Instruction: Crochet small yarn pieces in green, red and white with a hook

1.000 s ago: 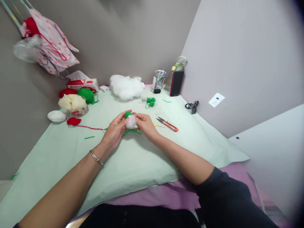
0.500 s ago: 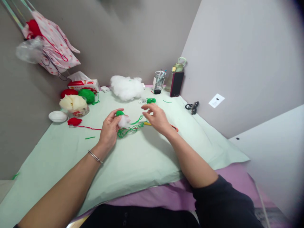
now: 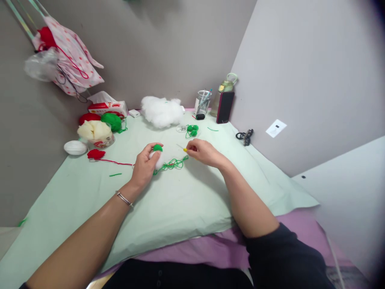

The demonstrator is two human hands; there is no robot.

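Note:
Between the fingers and thumb of my left hand (image 3: 144,165) is a small green crocheted piece (image 3: 158,148) with white stuffing (image 3: 157,159) bulging below it. Loose green yarn (image 3: 174,163) trails from beside that hand across the cloth. My right hand (image 3: 203,152) pinches a crochet hook by its yellow handle (image 3: 185,149), its thin metal tip pointing left toward the crocheted piece without touching it. Small green crocheted pieces (image 3: 193,130) lie just beyond my right hand.
White stuffing (image 3: 162,112) is heaped at the back. Yarn balls, including a green one (image 3: 111,121), and a tissue box (image 3: 110,108) stand at the left. A pen cup (image 3: 202,103), a phone (image 3: 225,107), a bottle (image 3: 227,85) and a hair clip (image 3: 247,137) are at the right.
My right hand has closed and now holds the yellow-handled hook, lifted off the cloth. My left hand has shifted slightly right with the green piece and stuffing.

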